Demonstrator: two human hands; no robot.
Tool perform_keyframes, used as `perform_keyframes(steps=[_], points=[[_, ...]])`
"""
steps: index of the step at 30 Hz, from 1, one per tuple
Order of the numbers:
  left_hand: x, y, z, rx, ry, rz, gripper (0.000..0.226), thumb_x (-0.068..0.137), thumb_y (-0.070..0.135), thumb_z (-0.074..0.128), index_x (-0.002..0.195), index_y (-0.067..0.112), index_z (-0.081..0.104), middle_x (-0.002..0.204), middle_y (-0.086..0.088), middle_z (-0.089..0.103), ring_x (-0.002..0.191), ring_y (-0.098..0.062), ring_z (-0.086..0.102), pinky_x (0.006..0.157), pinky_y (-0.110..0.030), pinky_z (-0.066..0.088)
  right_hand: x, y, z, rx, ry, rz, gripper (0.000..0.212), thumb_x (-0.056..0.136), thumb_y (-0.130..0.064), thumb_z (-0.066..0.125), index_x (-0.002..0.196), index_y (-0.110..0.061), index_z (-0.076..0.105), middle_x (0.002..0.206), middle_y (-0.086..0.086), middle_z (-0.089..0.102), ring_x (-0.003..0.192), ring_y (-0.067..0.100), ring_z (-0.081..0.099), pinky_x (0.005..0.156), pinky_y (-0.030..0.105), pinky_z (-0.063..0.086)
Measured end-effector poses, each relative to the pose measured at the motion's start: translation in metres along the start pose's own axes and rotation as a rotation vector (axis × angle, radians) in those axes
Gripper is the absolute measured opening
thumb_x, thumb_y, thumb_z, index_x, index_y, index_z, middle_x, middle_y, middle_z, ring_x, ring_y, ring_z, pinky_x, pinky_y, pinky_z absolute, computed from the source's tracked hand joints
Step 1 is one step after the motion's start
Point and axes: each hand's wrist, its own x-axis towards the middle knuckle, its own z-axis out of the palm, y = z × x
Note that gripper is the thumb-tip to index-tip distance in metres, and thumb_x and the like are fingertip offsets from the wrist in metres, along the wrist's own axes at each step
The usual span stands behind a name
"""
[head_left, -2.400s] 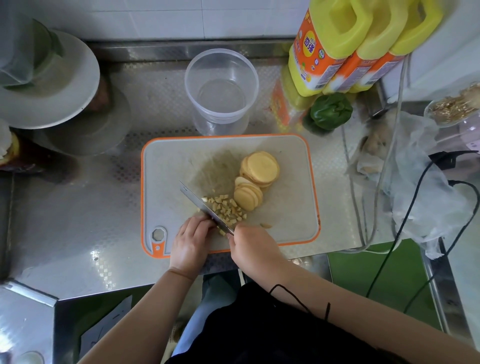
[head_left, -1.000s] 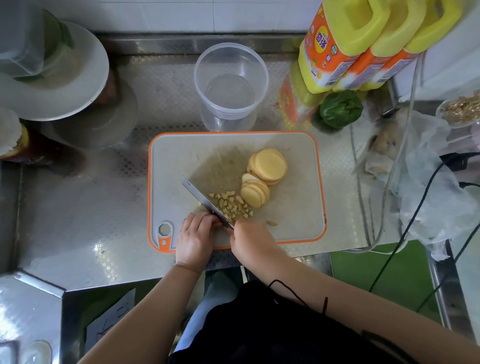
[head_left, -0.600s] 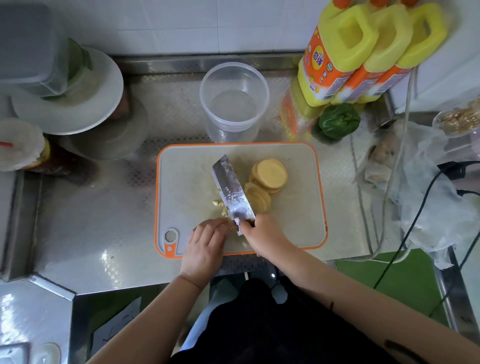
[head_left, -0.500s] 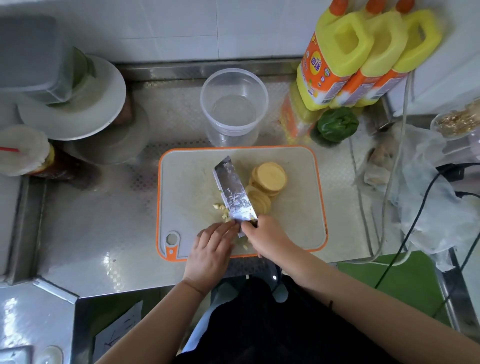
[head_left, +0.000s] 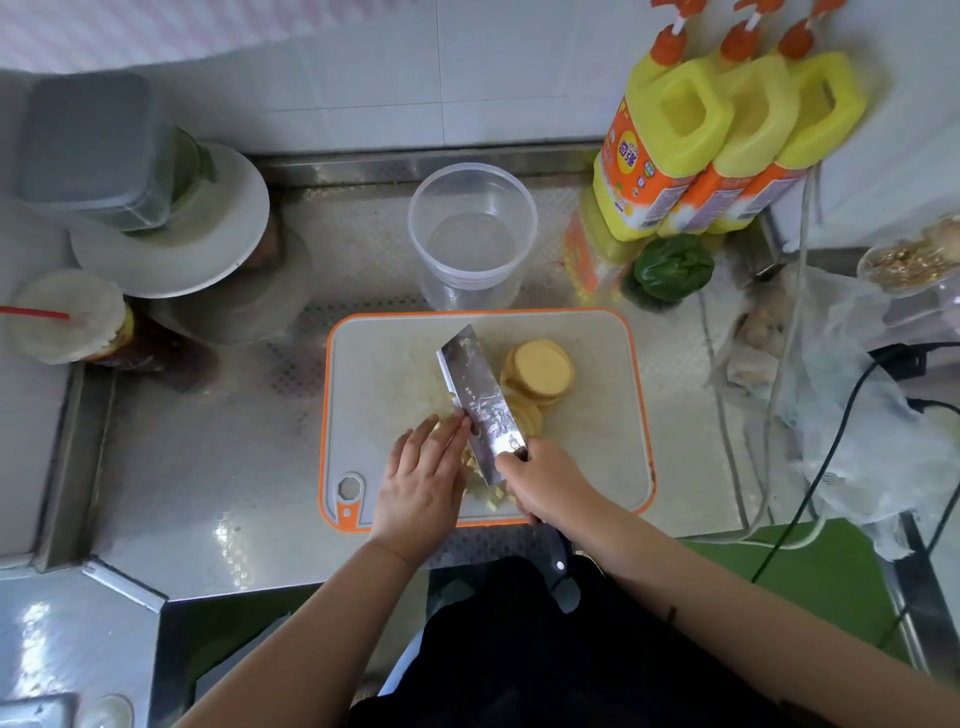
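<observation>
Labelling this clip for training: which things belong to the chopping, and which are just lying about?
In use: cleaver, right hand, left hand, diced pieces, yellow slices, cutting board.
Lying about: clear tub, yellow bottles, green pepper, white plate, drink cup.

Steel counter (head_left: 218, 467); orange-rimmed cutting board (head_left: 374, 364) centre; clear tub (head_left: 470, 244) behind; 3 yellow bottles (head_left: 743, 130), green pepper (head_left: 672, 265) right.
</observation>
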Motion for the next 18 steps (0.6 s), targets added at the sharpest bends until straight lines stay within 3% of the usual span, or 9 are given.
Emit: perform_keyframes(steps=[4, 8, 12, 15, 18], points=[[-0.011, -0.007, 0.001, -0.015, -0.013, -0.012, 0.045, 0.099, 0.028, 0.041, 0.138, 0.009, 0.056, 0.14, -0.007, 0.056, 0.129, -0.032, 0.05, 0.108, -0.05, 0.037, 0.0, 0.005, -0.007, -0.027, 0.001, -0.021, 0.016, 0.085, -0.021, 0.046, 0.075, -0.009, 0.043, 0.06, 0.01, 0.044, 0.041, 0.019, 0.043, 0.046, 0.028, 0.037], [0.007, -0.005, -0.01, -0.032, 0.06, -0.062, 0.047, 0.098, 0.022, 0.044, 0.142, 0.006, 0.05, 0.147, -0.009, 0.049, 0.134, -0.03, 0.044, 0.111, -0.047, 0.036, 0.002, 0.009, -0.012, -0.079, -0.009, -0.059, 0.016, 0.087, -0.022, 0.046, 0.077, -0.01, 0.041, 0.061, 0.007, 0.041, 0.045, 0.02, 0.044, 0.046, 0.027, 0.037], [0.026, -0.004, -0.011, 0.0, 0.014, -0.075, 0.05, 0.1, 0.03, 0.037, 0.144, 0.007, 0.046, 0.146, -0.009, 0.049, 0.134, -0.028, 0.042, 0.112, -0.044, 0.034, 0.004, 0.012, -0.01, -0.11, -0.008, -0.075, 0.018, 0.086, -0.022, 0.047, 0.075, -0.011, 0.038, 0.061, 0.005, 0.039, 0.05, 0.022, 0.041, 0.046, 0.029, 0.035], [0.017, -0.002, -0.007, -0.044, -0.004, -0.061, 0.047, 0.1, 0.03, 0.035, 0.137, 0.008, 0.053, 0.137, -0.009, 0.056, 0.128, -0.026, 0.047, 0.11, -0.04, 0.031, 0.004, 0.011, -0.011, -0.044, -0.014, -0.066, 0.017, 0.086, -0.021, 0.046, 0.075, -0.012, 0.037, 0.065, 0.006, 0.038, 0.052, 0.021, 0.039, 0.044, 0.027, 0.036], [0.009, -0.002, -0.009, -0.116, 0.079, -0.034, 0.035, 0.097, 0.025, 0.043, 0.118, 0.01, 0.068, 0.117, -0.005, 0.065, 0.112, -0.024, 0.055, 0.097, -0.04, 0.043, 0.007, 0.014, -0.014, -0.078, -0.002, -0.076, 0.02, 0.087, -0.024, 0.047, 0.074, -0.012, 0.036, 0.063, 0.004, 0.037, 0.053, 0.02, 0.038, 0.046, 0.027, 0.037]])
